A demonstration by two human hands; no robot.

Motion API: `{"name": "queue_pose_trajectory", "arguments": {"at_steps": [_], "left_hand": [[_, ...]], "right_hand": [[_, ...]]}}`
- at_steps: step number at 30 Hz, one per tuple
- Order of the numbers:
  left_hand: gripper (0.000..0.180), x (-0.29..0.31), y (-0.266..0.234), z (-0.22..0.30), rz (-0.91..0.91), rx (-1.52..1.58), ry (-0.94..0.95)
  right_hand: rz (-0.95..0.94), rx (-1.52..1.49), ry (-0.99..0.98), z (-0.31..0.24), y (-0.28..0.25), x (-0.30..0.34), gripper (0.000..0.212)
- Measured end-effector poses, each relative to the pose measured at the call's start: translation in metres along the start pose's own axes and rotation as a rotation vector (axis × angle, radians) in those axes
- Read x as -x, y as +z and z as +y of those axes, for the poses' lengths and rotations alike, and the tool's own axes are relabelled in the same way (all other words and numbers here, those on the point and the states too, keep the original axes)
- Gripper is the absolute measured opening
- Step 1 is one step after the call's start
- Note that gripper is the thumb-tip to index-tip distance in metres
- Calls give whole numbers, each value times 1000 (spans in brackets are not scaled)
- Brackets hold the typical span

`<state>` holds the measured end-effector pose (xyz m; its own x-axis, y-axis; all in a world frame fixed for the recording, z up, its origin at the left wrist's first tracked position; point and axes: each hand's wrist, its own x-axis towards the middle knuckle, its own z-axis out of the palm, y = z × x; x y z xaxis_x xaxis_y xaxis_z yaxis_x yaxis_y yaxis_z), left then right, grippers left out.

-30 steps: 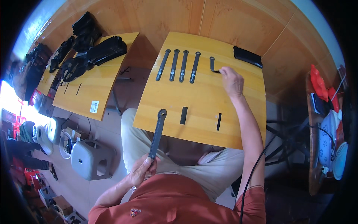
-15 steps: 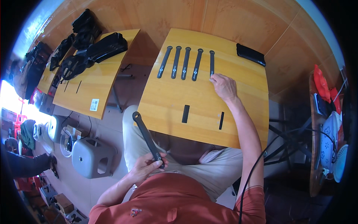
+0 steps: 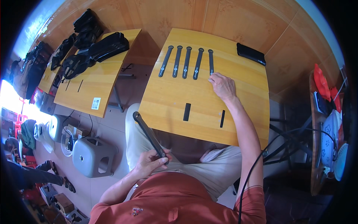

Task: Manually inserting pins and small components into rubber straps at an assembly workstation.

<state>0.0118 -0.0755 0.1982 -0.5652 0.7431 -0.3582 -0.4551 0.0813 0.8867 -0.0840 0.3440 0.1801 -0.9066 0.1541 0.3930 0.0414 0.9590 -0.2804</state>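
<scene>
Black, flat and narrow, a held strap (image 3: 150,135) slants through the air beside the person's left thigh (image 3: 131,136), its slotted end uppermost and near the closest left corner of the work table (image 3: 167,102). The left hand (image 3: 149,164) grips it close to the lower end, thumb pressed toward the bent fingers. A second strap (image 3: 211,61) lies on the tabletop, running away from the person; the right hand (image 3: 223,86) covers its near end, fingertips drawn together (whether they pinch this end or merely press on it cannot be told). To its left, four matching straps (image 3: 187,63) lie side by side, apart from one another, their slotted ends toward the wood-toned wall (image 3: 238,18). Nearer the person, a wide black strip (image 3: 187,112) and a narrow black strip (image 3: 222,118) show on the surface. A black pouch (image 3: 251,54) occupies the far right corner. Farther left stands a side table (image 3: 78,100), bearing black bags (image 3: 110,46) and a white label (image 3: 96,103) by its near edge. Closer to the person than this is a grey stool (image 3: 87,156).
</scene>
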Motion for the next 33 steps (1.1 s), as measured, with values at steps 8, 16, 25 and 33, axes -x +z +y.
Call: {"name": "queue_pose_trajectory", "arguments": {"at_steps": [8, 16, 25, 33], "left_hand": [[44, -6, -1, -3, -55, 40, 34], [47, -9, 5, -1, -76, 114, 30], [49, -32, 0, 15, 131, 181, 96], [39, -52, -1, 18, 108, 347, 150]], "right_hand": [[-2, -18, 29, -4, -2, 3, 16], [57, -130, 63, -22, -16, 24, 25], [-157, -480, 183, -128, -68, 94, 28], [-237, -617, 26, -175, -56, 151, 25]]}}
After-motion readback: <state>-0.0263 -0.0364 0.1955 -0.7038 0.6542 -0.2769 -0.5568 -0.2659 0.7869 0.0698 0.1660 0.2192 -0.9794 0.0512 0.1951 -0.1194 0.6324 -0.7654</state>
